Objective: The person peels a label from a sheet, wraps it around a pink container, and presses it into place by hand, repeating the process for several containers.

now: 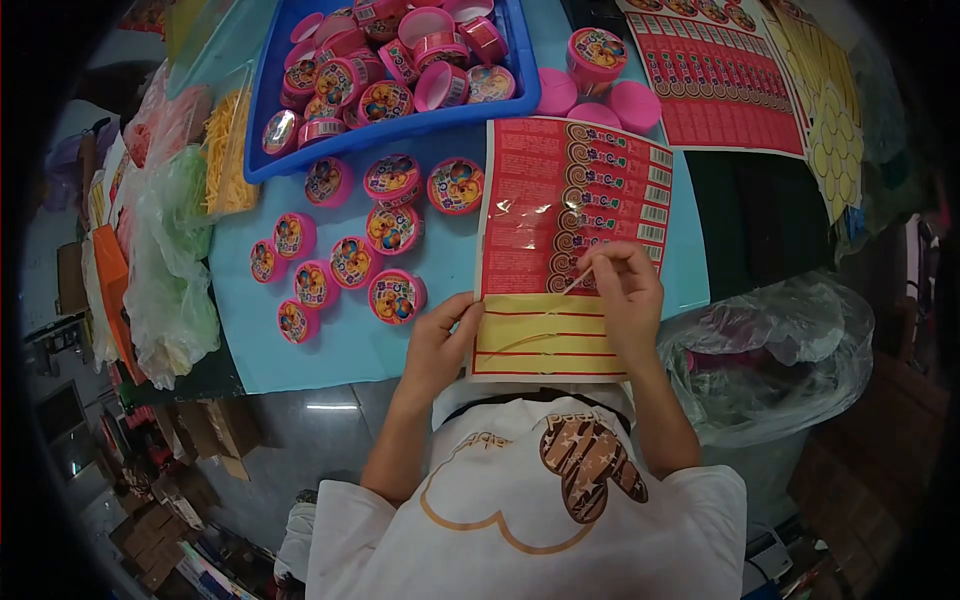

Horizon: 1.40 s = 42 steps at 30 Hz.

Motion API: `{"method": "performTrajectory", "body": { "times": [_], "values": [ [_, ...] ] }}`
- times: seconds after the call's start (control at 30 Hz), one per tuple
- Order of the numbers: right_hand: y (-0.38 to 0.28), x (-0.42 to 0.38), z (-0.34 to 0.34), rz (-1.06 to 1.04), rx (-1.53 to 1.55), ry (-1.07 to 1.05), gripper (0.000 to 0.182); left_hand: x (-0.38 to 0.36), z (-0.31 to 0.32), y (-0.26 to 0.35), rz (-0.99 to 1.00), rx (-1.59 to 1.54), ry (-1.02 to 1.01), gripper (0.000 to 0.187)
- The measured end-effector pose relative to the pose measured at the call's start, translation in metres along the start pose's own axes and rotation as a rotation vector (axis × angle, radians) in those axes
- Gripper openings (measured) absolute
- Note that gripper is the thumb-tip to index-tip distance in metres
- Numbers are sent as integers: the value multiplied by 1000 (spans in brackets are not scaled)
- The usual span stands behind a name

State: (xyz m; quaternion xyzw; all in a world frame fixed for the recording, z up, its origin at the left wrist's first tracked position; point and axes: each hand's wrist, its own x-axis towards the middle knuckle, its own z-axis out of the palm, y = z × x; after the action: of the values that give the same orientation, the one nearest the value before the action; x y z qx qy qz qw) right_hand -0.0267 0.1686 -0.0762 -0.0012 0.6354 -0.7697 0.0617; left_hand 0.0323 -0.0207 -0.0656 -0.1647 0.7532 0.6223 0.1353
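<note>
A red sticker sheet (530,220) with rows of swirl-printed labels and barcodes lies in front of me, its lower part bare yellow backing (545,335) crossed by thin red lines. My left hand (441,338) is closed on the sheet's left edge, thumb and fingers pinched there. Over the lowest printed labels, my right hand (628,295) is closed in a pinch on a thin pale strip (579,280), which slants down to the border between red and yellow. Several round pink tubs (396,297) with colourful lids stand left of the sheet.
A blue crate (390,133) heaped with pink tubs stands at the back. Beside it are plain pink tubs (634,106) and a lidded tub (597,55). More sticker sheets (735,120) lie back right. A clear plastic bag (770,370) hangs at the right, other bags (175,270) at the left.
</note>
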Motion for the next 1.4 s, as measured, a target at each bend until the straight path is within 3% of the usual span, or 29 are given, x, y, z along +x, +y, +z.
{"method": "performTrajectory", "body": {
  "times": [0.07, 0.13, 0.2, 0.27, 0.37, 0.5, 0.57, 0.7, 0.87, 1.1, 1.2, 1.27, 1.4],
  "values": [
    [-2, -3, -3, 0, -51, 21, 5, 0, 3, 0, 28, -33, -47, 19],
    [-1, -8, 5, -296, -430, -222, 7, 2, 8, -4, 52, -31, -64, 19],
    [6, -11, 16, -375, -514, -236, 11, 2, 11, -2, 75, -27, -69, 19],
    [15, -11, 22, -748, -774, -269, 19, 1, 13, 7, 72, -96, -52, 22],
    [9, -10, 24, -838, -796, -333, 24, 2, 9, 10, 44, -257, -60, 23],
    [1, -12, 19, -713, -753, -355, 26, 3, 8, 12, 5, -298, -58, 24],
    [3, -12, 18, -591, -521, -339, 27, 4, 10, 10, 13, -284, -101, 24],
    [2, -8, 17, -492, -659, -214, 26, -3, 13, 12, -24, -303, -118, 22],
    [-7, -1, 21, -827, -879, -229, 23, -2, 11, 5, 142, -28, -101, 22],
    [2, 2, 17, -798, -826, -255, 21, -4, 14, 10, 45, -88, -76, 21],
    [-3, 2, 15, -827, -853, -331, 19, -3, 15, 6, 69, -137, -64, 21],
    [-6, 1, 16, -849, -889, -312, 23, -2, 14, 6, 254, 66, -51, 21],
    [-6, 4, 19, -866, -878, -297, 24, -2, 13, 9, 224, 92, -65, 20]
  ]
}}
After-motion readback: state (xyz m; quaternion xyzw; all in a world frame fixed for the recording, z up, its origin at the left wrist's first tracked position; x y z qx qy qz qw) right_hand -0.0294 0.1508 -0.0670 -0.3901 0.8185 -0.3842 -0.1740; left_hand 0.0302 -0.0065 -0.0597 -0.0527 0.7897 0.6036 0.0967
